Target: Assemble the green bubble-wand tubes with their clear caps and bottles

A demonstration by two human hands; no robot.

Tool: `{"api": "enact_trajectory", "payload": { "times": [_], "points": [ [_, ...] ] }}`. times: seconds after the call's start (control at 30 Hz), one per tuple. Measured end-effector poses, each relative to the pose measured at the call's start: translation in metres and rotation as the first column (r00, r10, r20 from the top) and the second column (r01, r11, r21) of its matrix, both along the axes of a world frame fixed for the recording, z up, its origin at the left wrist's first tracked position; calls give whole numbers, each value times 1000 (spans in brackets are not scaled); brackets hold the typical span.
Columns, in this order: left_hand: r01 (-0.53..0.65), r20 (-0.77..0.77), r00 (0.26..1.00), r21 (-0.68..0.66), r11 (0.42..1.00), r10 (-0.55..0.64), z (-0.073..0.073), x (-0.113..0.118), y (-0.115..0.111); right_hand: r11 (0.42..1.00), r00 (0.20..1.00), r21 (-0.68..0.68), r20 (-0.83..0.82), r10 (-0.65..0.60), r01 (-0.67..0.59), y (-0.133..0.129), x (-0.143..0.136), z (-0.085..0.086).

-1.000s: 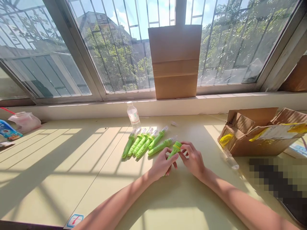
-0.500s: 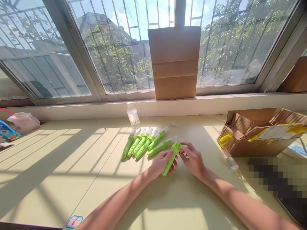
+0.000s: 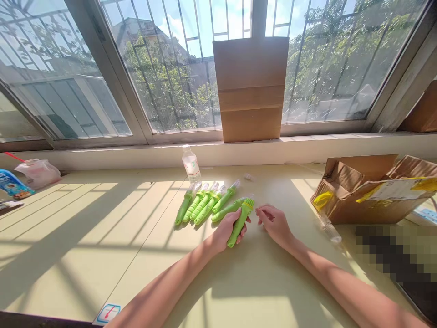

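My left hand [image 3: 228,230] is wrapped round a green torch-shaped plastic tube [image 3: 237,228], its wider ribbed head tilted up and away. Just right of that head, apart from it, is my right hand [image 3: 275,223]. Its fingers are curled with the tips pressed together; whatever they may pinch is too small to make out. Beyond my left hand lie several like green tubes with clear ends [image 3: 205,208], side by side. One more green tube [image 3: 225,213] lies closest to the held one, partly hidden by my left hand.
A water bottle [image 3: 191,166] stands behind the tubes, with a small clear piece [image 3: 248,176] to its right. An open cardboard box [image 3: 372,200] is at the right, a clear plastic piece [image 3: 330,230] beside it. Far left sit a blue packet [image 3: 15,184] and a pinkish bag [image 3: 39,173].
My right hand has come away from the ribbed head of the tube, leaving a gap. The tube in my left hand has shifted slightly left and up.
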State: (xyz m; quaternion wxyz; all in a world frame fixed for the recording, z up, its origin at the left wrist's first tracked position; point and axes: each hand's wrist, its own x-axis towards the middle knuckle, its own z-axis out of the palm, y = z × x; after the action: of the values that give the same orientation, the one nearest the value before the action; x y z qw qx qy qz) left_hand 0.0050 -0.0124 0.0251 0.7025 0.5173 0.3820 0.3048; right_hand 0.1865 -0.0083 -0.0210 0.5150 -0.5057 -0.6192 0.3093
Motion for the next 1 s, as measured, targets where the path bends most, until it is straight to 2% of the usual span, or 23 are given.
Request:
{"api": "enact_trajectory", "payload": {
  "times": [0.07,0.13,0.23,0.37,0.47,0.73,1.0],
  "points": [
    [-2,-6,1000,-3,1000,2,0,0,0,985,987,-171,-162,-14,-14,4,4,1],
    [0,-7,1000,-5,1000,0,-1,0,1,962,954,-269,-296,-47,-36,8,9,2],
    [-4,-12,1000,-12,1000,4,-2,1,1,947,892,-311,-446,-71,-80,13,15,5],
    [-9,-15,1000,-13,1000,9,-2,2,0,931,827,-337,-556,-78,-139,15,21,6],
    [-4,-14,1000,-16,1000,4,-3,2,0,928,805,-333,-589,-64,-170,17,24,5],
    [8,-10,1000,0,1000,-8,-4,2,1,923,810,-330,-586,-35,-199,16,24,5],
    [2,-30,1000,5,1000,-2,1,2,-3,917,806,-346,-590,-47,-200,17,25,6]
  ]
}}
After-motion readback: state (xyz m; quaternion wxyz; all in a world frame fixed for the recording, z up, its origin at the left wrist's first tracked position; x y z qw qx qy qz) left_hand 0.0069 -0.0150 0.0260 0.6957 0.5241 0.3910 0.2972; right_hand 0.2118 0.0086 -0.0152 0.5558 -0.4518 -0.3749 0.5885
